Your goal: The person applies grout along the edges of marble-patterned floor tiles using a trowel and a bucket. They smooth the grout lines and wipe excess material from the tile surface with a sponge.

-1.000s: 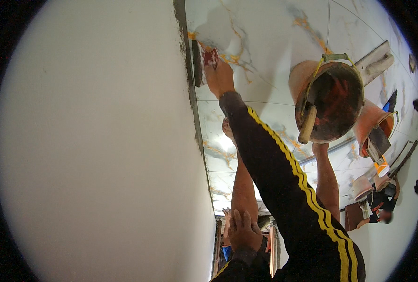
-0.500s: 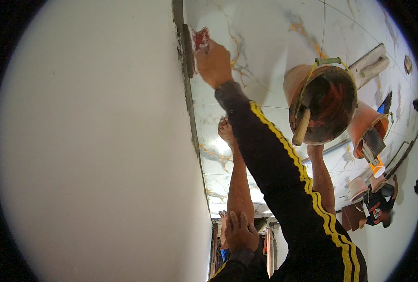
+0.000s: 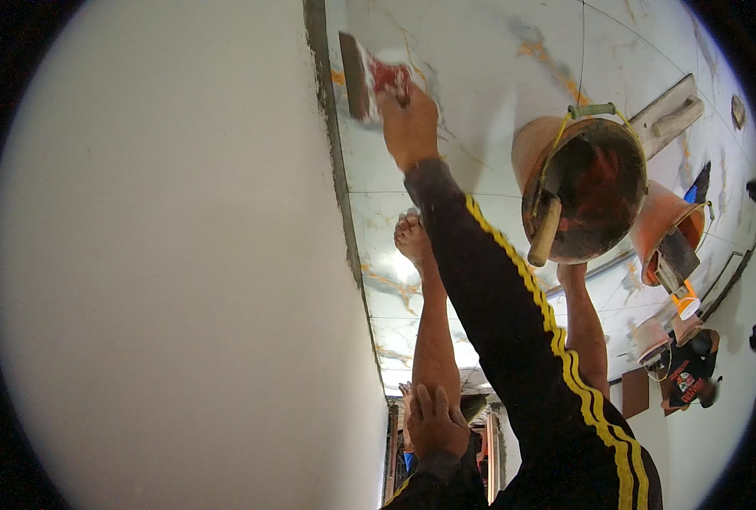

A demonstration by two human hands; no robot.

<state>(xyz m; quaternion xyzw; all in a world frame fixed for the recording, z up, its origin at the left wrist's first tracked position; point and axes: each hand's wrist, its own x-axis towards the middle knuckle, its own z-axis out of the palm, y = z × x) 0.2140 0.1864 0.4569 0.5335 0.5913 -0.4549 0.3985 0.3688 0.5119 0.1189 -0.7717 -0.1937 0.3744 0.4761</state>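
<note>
- From my remote seat I see the right hand (image 3: 412,129) closed around the red handle of a scraper (image 3: 386,78), fingers wrapped over it with no gap that I can make out.
- The scraper is at the upper left of the floor, its wide dark blade turned toward the wall (image 3: 174,255) and just beside the rough grey strip (image 3: 321,85) along the wall's edge, apart from it.
- I cannot tell whether the blade touches the marbled tile floor (image 3: 480,102) under it.
- White smears show around the handle where it meets the blade.
- The left hand (image 3: 437,427) lies flat on the left leg (image 3: 433,340), fingers loosely spread, with nothing in its grip that I can see.
- The dark sleeve (image 3: 501,297) with yellow stripes crosses my view from the lower right up to the right hand.
- To the right of that arm I have a large bucket (image 3: 603,191), a wooden tool handle (image 3: 546,231) sticking out over its rim.
- A wooden float (image 3: 668,117) lies just beyond that bucket, and a smaller orange bucket (image 3: 656,223) with tools in it sits beside it.
- Farther off at the right, I make out another person (image 3: 688,374) in a dark shirt near more buckets.
</note>
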